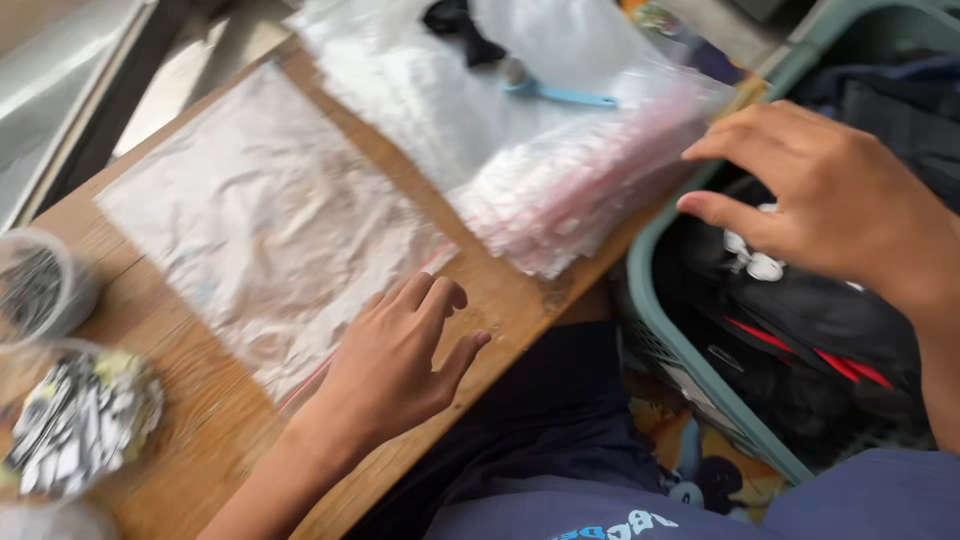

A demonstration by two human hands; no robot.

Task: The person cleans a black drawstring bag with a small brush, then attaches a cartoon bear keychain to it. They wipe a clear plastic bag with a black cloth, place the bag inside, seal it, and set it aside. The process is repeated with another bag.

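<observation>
Two hands: both bare, both in view, neither gripping anything.
Left hand (400,355): lies palm down on the wooden table (190,440) near its near edge, fingers loosely curled and released, fingertips on the near right corner of the flat clear zip bag (265,215).
Flat clear zip bag: spread out alone on the table, crinkled, with a red seal line along its near right edge; it looks empty.
Right hand (825,195): hovers open to the right, above the green basket (690,375), fingers stretched left toward the stack of zip bags (570,175); whether the fingertips touch the stack cannot be told, as the stack is blurred.
Stack of zip bags: lies on the far right part of the table, overhanging the right edge, just beside the basket.
Green basket: holds dark clothing (810,320) with red stripes and white snaps.
Blue scoop (555,90): rests on the far bags, near a black item (460,25).
Two clear cups (75,420): stand at the left edge, filled with small dark and pale pieces.
</observation>
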